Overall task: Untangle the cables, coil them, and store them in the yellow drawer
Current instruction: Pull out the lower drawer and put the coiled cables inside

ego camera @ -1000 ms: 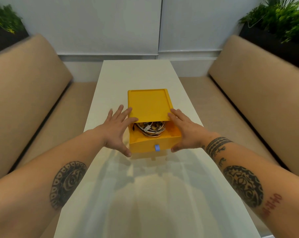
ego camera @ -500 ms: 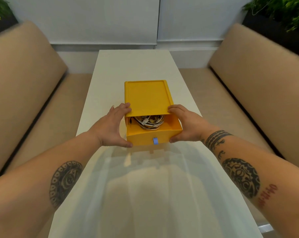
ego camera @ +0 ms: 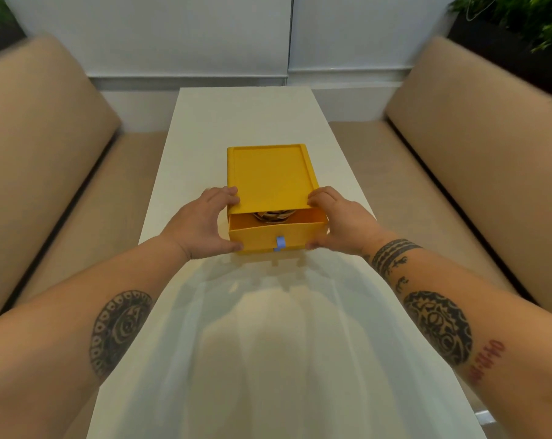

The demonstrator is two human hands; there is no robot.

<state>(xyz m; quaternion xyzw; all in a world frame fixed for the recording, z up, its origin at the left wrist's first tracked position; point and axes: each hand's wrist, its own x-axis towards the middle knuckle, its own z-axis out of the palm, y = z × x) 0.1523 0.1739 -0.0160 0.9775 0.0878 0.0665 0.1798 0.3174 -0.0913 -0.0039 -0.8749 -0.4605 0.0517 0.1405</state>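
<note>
two tan padded benches, the left bench (ego camera: 46, 147) and the right bench (ego camera: 490, 147), run along either side of a long white table (ego camera: 243, 122) that reaches to a pale panelled wall. green plants in dark planters (ego camera: 522, 23) sit behind the bench backs in the top corners.

on the table's middle line, about halfway along it, stands the yellow drawer box (ego camera: 268, 175), its flat rimmed top facing up. its drawer (ego camera: 259, 239) sticks out part way on the near side, leaving a narrow open strip behind the drawer front.

both bare forearms, tattooed, reach in from the near corners. the left hand (ego camera: 202, 226) grips the box at its near left corner: the fingers curl over the top edge of the box and the thumb presses low on the left end of the drawer front. the right hand (ego camera: 344, 223) mirrors it at the near right corner, fingers bent onto the top edge, thumb against the right end of the drawer front.

inside the open strip lie the coiled cables (ego camera: 273, 216), mostly hidden under the box top, only the near arc of the loops showing.

a small blue pull tab (ego camera: 280, 243) hangs at the centre of the drawer front, between the two thumbs and touched by neither.
</note>
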